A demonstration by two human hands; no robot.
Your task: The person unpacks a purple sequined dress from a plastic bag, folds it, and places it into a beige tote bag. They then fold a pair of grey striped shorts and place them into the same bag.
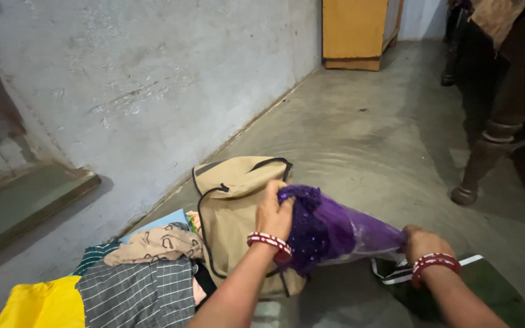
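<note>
So right now I've got the purple sequinned garment (pixel 320 228), wrapped in a clear plastic sleeve, stretched out between both hands just above the floor (pixel 366 133). My left hand (pixel 274 212) is closed tight around the bunched sequinned end, right at the zip opening of the beige storage bag (pixel 232 206). My right hand (pixel 420 243) is closed on the narrow plastic-covered end, over at about 3 o'clock from the left.

As for how far along this is, I'd say about halfway at best: the garment's fat end is touching the edge of the bag, but basically none of it is inside, and I honestly can't tell from here whether any tip has slipped under the flap. The pile of folded clothes (pixel 135 273) sits at 9 o'clock of the bag, well clear of my hands.

The bundle's long axis runs roughly left to right, tilted a bit, from 10 o'clock down to 4 o'clock. The wide end points at the bag, the tapered end points toward my right wrist and the dark green bag (pixel 493 291) under it.
</note>
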